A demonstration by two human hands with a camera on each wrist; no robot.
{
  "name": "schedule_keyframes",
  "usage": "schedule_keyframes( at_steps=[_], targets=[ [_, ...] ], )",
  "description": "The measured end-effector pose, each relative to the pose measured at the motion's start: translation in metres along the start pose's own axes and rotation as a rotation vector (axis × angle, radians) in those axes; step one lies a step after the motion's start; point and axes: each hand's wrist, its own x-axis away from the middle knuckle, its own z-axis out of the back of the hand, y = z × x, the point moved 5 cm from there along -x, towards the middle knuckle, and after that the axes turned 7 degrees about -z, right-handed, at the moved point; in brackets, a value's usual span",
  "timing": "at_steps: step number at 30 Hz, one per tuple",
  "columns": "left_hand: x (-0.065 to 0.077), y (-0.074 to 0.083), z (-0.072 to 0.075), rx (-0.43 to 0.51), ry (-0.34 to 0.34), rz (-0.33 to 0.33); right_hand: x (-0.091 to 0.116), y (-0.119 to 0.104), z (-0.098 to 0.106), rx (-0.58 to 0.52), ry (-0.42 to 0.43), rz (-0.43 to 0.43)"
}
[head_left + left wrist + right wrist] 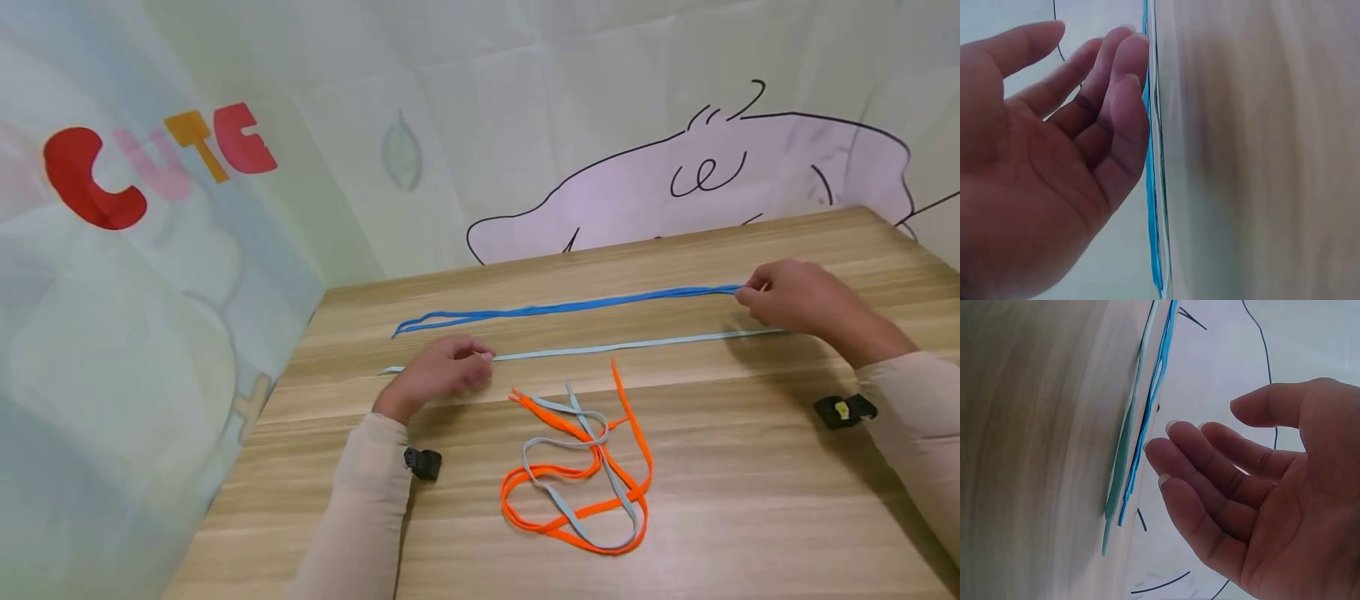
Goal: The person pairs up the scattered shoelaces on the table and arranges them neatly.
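Note:
Blue shoelaces (577, 307) lie stretched side by side across the back of the table. Just in front of them runs a single pale blue-green shoelace (637, 343). My left hand (442, 371) hovers about the left part of the pale lace, and its wrist view shows the thumb apart from loosely bent fingers (1129, 119) with nothing between them. Over at the right ends of the laces is my right hand (806, 300). In the right wrist view its fingers (1210, 506) are relaxed and hold nothing, beside the blue laces (1147, 412) and the pale lace (1124, 444).
Nearer the front, an orange shoelace (645, 442) lies in loose loops, tangled with a grey-blue shoelace (558, 496). Behind the wooden table (750, 500) hangs a printed cloth (375, 167). Small black devices (423, 464) sit at both wrists.

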Motion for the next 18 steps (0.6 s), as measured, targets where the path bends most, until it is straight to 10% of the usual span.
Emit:
schedule_keyframes(
  at_steps=[18],
  targets=[
    [-0.007, 0.038, -0.056, -0.188, -0.215, -0.115, 0.0, -0.005, -0.006, -0.038, -0.028, 0.069]
  ],
)
